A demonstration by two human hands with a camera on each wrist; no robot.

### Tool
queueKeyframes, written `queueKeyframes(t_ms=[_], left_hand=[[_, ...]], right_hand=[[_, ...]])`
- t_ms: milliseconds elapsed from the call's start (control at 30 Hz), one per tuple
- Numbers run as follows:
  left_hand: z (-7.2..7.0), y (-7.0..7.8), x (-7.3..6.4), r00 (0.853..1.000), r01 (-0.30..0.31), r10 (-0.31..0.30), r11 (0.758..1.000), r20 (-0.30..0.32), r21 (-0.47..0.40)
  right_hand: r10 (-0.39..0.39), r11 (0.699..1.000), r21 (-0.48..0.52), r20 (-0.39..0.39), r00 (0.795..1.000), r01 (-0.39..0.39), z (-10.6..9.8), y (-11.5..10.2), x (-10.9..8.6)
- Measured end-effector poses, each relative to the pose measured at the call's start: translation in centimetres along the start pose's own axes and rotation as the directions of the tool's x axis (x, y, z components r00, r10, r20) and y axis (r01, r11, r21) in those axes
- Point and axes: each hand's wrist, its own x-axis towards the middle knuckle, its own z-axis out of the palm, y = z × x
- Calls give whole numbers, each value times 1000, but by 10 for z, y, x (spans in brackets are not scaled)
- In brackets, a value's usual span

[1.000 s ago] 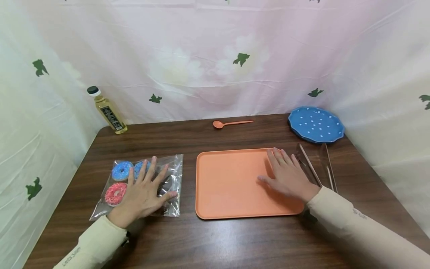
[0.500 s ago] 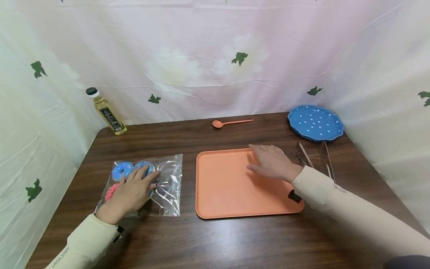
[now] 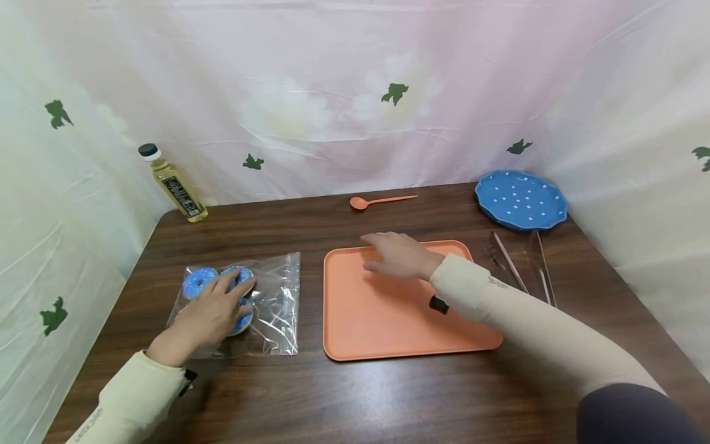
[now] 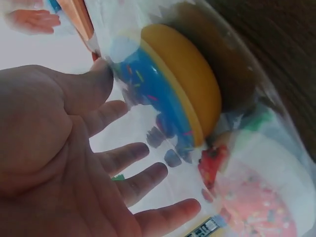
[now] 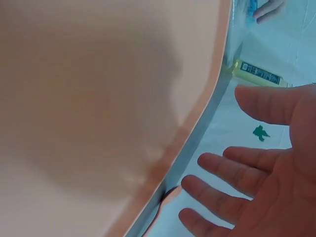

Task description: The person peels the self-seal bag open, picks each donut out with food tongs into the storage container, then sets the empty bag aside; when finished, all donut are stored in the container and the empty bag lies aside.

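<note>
My left hand [image 3: 202, 314] is over a clear plastic bag [image 3: 281, 302] of toy-like doughnuts, its fingers loosely bent. Two blue doughnuts [image 3: 200, 283] lie at the bag's far side, another blue doughnut [image 3: 242, 319] shows beside the thumb, and the hand mostly covers a pink one. In the left wrist view the fingers are spread near a blue doughnut [image 4: 165, 98] and the pink doughnut [image 4: 256, 202]; I cannot tell whether they touch the bag. My right hand [image 3: 402, 256], fingers extended and holding nothing, hovers over the far part of an orange tray [image 3: 383, 320].
Behind the tray lies an orange spoon [image 3: 359, 203]. A bottle of yellow liquid [image 3: 179, 189] stands at the back left corner. Blue dotted plates [image 3: 521, 200] sit at the back right, with tongs [image 3: 510, 262] in front of them. Curtains [image 3: 310, 111] enclose the table.
My right hand has moved left across the tray, from its right edge toward its far middle. The left hand has drawn back slightly toward the lower left, and its spread fingers have bent.
</note>
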Motion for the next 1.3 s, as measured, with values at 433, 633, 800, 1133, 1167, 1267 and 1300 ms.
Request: queueKeyframes(t_ms=[433,633,800,1133,1167,1267,1300], left_hand=[[4,-3,-1,999,35,-35,999,22,-40],[3,-2,4,998,46,-45,999,34,-27],[4,-2,8,998,54,-53,999,36,-11],[-4,-11,7,996,70,-65,994,56,-83],[-5,-12,6,996,69,-65,994,54,-86],[-5,-14,6,997,57,-54,996,47,-75],[-5,-14,5,997,56,-53,996,48,-71]], right_hand=[[-83,996,24,80,993,81,15,-37,62],[-98,995,4,87,991,98,24,-47,88],[-112,994,7,87,990,112,31,-53,104],[-188,982,-4,124,974,190,37,-71,129],[-192,981,-3,131,973,194,38,-72,131],[-196,980,9,144,970,196,39,-77,135],[-194,981,12,148,970,194,39,-78,137]])
